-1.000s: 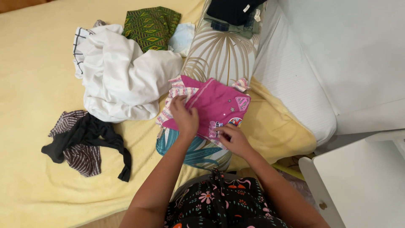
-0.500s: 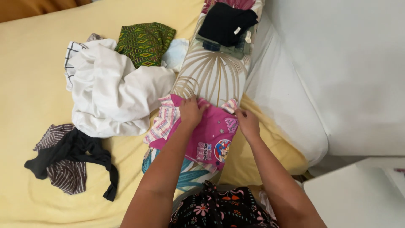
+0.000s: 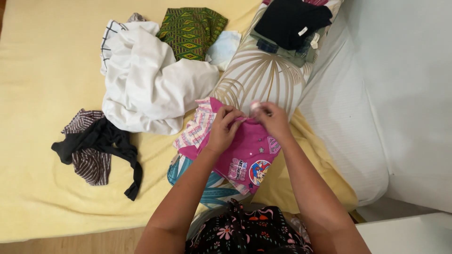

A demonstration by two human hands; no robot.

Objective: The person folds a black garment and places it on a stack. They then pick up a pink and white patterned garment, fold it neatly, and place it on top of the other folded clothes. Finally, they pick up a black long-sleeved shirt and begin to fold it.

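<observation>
A small pink garment point(image 3: 247, 157) with cartoon patches lies on a leaf-print pillow point(image 3: 263, 80) on the bed. My left hand point(image 3: 223, 129) pinches the garment's far edge, fingers curled over the cloth. My right hand point(image 3: 268, 120) grips the same edge just to the right, the two hands almost touching. A pink and white striped piece point(image 3: 195, 131) lies partly under the pink garment at its left.
On the yellow bedsheet point(image 3: 42, 84) lie a crumpled white garment point(image 3: 146, 87), a green patterned cloth point(image 3: 190, 30), a light blue cloth point(image 3: 223, 47) and a black and striped bundle point(image 3: 96, 150). Dark folded clothes point(image 3: 292, 23) are stacked on the pillow's far end. A white wall point(image 3: 405, 94) runs along the right.
Both hands moved from the garment's near and side parts to its far edge and came together there. The garment has been turned, patches now near me.
</observation>
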